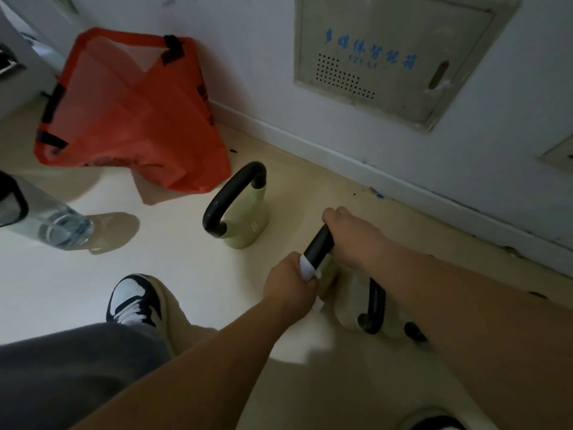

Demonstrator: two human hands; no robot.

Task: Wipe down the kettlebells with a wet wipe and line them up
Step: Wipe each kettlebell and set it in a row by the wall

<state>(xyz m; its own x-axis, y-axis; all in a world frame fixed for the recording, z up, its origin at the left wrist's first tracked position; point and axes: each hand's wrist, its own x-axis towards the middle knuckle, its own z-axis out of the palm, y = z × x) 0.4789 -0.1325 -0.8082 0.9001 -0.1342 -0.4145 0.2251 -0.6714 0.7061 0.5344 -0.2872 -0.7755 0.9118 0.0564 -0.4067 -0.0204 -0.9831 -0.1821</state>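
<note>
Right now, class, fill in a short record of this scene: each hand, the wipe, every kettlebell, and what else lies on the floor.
left hand: grips a white wet wipe wrapped round the black handle of the held kettlebell
right hand: fingers curled round the same handle, higher up
free kettlebell: pale green, upright, untouched, near the orange bag
third kettlebell: partly hidden under the right forearm
also on floor: clear water bottle, far left
</note>
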